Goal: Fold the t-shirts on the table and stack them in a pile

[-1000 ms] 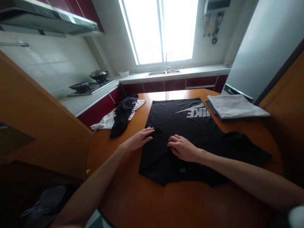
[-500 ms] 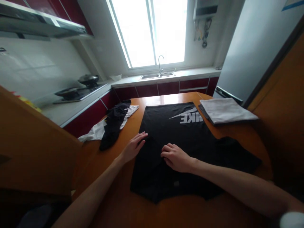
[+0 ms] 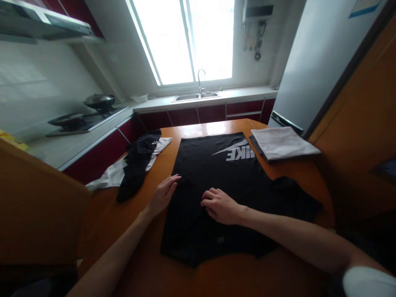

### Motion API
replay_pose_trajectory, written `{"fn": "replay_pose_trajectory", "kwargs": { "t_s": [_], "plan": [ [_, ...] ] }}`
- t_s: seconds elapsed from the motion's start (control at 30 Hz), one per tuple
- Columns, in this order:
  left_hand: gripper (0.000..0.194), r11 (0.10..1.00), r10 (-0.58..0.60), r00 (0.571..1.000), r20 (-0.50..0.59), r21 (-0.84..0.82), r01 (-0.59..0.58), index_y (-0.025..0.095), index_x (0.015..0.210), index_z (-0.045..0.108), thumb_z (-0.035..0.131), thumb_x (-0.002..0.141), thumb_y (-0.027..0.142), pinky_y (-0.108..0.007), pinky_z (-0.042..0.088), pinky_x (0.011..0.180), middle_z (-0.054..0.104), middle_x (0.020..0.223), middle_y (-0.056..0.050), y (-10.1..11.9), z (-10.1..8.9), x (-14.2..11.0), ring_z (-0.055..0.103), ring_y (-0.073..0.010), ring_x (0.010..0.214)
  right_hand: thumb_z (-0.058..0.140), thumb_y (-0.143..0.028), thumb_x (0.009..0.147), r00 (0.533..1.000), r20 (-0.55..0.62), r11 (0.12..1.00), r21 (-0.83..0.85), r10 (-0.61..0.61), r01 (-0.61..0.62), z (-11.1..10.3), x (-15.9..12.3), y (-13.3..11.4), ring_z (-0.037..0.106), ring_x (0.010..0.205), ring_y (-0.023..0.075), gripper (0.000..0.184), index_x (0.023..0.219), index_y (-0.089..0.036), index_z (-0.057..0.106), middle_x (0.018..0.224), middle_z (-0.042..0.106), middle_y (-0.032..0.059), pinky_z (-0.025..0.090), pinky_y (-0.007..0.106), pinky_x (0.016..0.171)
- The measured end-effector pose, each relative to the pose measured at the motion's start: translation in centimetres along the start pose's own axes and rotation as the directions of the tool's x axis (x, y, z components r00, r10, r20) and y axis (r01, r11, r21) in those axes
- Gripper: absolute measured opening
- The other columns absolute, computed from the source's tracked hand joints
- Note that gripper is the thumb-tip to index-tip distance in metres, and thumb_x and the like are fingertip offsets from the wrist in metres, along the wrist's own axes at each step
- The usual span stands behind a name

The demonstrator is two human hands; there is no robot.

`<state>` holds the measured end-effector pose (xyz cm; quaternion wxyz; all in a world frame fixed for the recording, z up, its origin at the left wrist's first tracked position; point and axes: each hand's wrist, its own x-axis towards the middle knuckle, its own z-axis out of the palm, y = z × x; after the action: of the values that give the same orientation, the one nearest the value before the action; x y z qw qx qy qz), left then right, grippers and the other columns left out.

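A black T-shirt (image 3: 210, 173) lies spread on the wooden table (image 3: 222, 278), its white NIKE print upside down from my side and its neckline towards me. Along its left edge rests my left hand (image 3: 162, 194), open, with straight fingers over the cloth's border and the thumb apart. My right hand (image 3: 221, 206) is on the middle of the shirt, fingers curled and closed on the fabric; the fingertips are partly hidden. A sleeve (image 3: 297, 198) reaches out to the right, and the left side looks folded inward.
A rumpled black and white garment pile (image 3: 136, 165) lies at the table's left. Folded cloths, white over dark (image 3: 283, 142), are at the right. Beyond the table stand a sink (image 3: 194, 97), a stove with pans (image 3: 99, 101) and a fridge (image 3: 291, 74).
The view has turned to the right, so everything sits further left in the picture. My left hand has drawn back slightly towards the shirt's left edge. My right hand stays on the cloth.
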<state>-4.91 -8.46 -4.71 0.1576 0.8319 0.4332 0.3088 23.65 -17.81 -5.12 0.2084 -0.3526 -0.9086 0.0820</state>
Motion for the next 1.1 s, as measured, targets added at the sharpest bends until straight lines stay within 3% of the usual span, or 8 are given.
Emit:
{"fn": "replay_pose_trajectory", "kwargs": {
  "t_s": [0.47, 0.6, 0.77, 0.83, 0.9, 1.0, 1.1],
  "plan": [
    [0.04, 0.999, -0.005, 0.999, -0.043, -0.05, 0.003, 0.022, 0.12, 0.068, 0.04, 0.104, 0.045, -0.044, 0.044, 0.113, 0.067, 0.131, -0.008, -1.7, 1.0, -0.1, 0.059, -0.0242, 0.127, 0.056, -0.019, 0.093, 1.0, 0.023, 0.999, 0.046, 0.009, -0.01, -0.3, 0.2, -0.2, 0.058, 0.103, 0.0217, 0.017, 0.105, -0.021, 0.069, 0.113, 0.064, 0.0068, 0.047, 0.038, 0.092],
    [0.038, 0.998, -0.011, 0.999, -0.044, -0.064, 0.008, 0.022, 0.119, 0.069, 0.042, 0.103, 0.044, -0.044, 0.045, 0.111, 0.068, 0.13, -0.008, -1.6, 0.9, -0.1, 0.06, -0.0248, 0.126, 0.06, -0.019, 0.091, 0.998, 0.06, 0.991, 0.131, -0.008, 0.0, -2.1, -0.1, -0.6, 0.059, 0.113, 0.0227, 0.031, 0.122, -0.022, 0.066, 0.129, 0.061, 0.0086, 0.048, 0.038, 0.099],
    [0.034, 0.994, -0.022, 0.997, -0.071, -0.107, 0.014, 0.021, 0.116, 0.069, 0.045, 0.101, 0.04, -0.043, 0.048, 0.106, 0.071, 0.124, -0.007, -1.6, 0.9, 0.0, 0.064, -0.025, 0.119, 0.059, -0.018, 0.092, 0.984, -0.109, 0.977, 0.174, 0.141, -0.121, -5.1, -3.1, -1.4, 0.056, 0.126, 0.0246, 0.038, 0.13, -0.024, 0.064, 0.138, 0.059, 0.009, 0.047, 0.042, 0.107],
    [0.032, 0.991, -0.038, 0.995, -0.094, -0.135, 0.025, 0.021, 0.117, 0.069, 0.046, 0.1, 0.036, -0.042, 0.05, 0.104, 0.072, 0.12, -0.007, -2.0, 1.0, 0.2, 0.066, -0.0246, 0.116, 0.057, -0.017, 0.093, 0.946, -0.203, 0.957, 0.196, 0.254, -0.215, -5.5, -5.3, -1.6, 0.057, 0.125, 0.0244, 0.036, 0.127, -0.025, 0.066, 0.136, 0.061, 0.0086, 0.048, 0.043, 0.107],
    [0.031, 0.987, -0.059, 0.991, -0.124, -0.158, 0.039, 0.02, 0.116, 0.069, 0.047, 0.098, 0.032, -0.042, 0.049, 0.105, 0.073, 0.118, -0.007, -2.4, 1.1, 0.3, 0.066, -0.0244, 0.114, 0.054, -0.018, 0.093, 0.876, -0.292, 0.918, 0.225, 0.384, -0.327, -5.2, -7.9, -1.8, 0.059, 0.124, 0.0247, 0.033, 0.123, -0.025, 0.067, 0.134, 0.062, 0.0084, 0.049, 0.044, 0.106],
    [0.03, 0.983, -0.086, 0.983, -0.16, -0.173, 0.058, 0.02, 0.112, 0.07, 0.047, 0.095, 0.028, -0.041, 0.05, 0.103, 0.074, 0.114, -0.007, -3.0, 1.2, 0.4, 0.068, -0.0242, 0.111, 0.051, -0.024, 0.095, 0.719, -0.432, 0.839, 0.265, 0.544, -0.476, -3.9, -12.2, -2.3, 0.061, 0.12, 0.0258, 0.027, 0.115, -0.024, 0.069, 0.129, 0.064, 0.0087, 0.049, 0.046, 0.105],
    [0.029, 0.981, -0.094, 0.977, -0.19, -0.185, 0.058, 0.019, 0.108, 0.071, 0.047, 0.092, 0.025, -0.04, 0.053, 0.1, 0.075, 0.111, -0.008, -3.2, 1.1, 0.5, 0.069, -0.0233, 0.107, 0.049, -0.03, 0.094, 0.542, -0.583, 0.772, 0.269, 0.606, -0.575, -2.5, -16.4, -2.5, 0.063, 0.115, 0.0272, 0.025, 0.106, -0.023, 0.07, 0.123, 0.067, 0.0097, 0.049, 0.047, 0.102]
  ]
}}
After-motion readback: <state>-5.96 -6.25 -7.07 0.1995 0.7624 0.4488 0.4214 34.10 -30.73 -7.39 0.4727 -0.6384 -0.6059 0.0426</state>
